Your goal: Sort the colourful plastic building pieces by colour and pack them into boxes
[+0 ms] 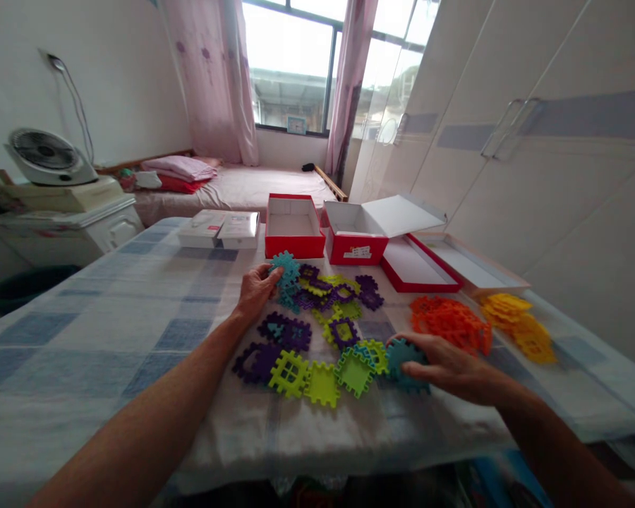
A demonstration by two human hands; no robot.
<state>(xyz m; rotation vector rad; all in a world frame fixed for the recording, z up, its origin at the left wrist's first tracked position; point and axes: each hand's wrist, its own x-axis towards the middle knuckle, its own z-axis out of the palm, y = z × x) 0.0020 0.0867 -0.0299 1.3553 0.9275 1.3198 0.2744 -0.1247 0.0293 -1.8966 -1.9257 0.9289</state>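
Fingers of my left hand [259,286] are closed on light-blue notched building tiles [287,271], held up at the far left of the pile. My right hand [439,363] grips a teal notched building tile [399,358] at the near right of the pile, thumb on its face. Between the hands lie purple tiles [259,362], some with small blue pieces on them. A row of lime-green tiles [322,383] runs along the near side. More purple and green tiles overlap farther back.
Orange tiles [449,323] and yellow tiles [518,324] are heaped at the right. Behind the pile stand an open red box [295,247], another red box with a raised white lid [357,250], a red tray [423,284] and white boxes [206,229]. A checked cloth [111,339] covers the table.
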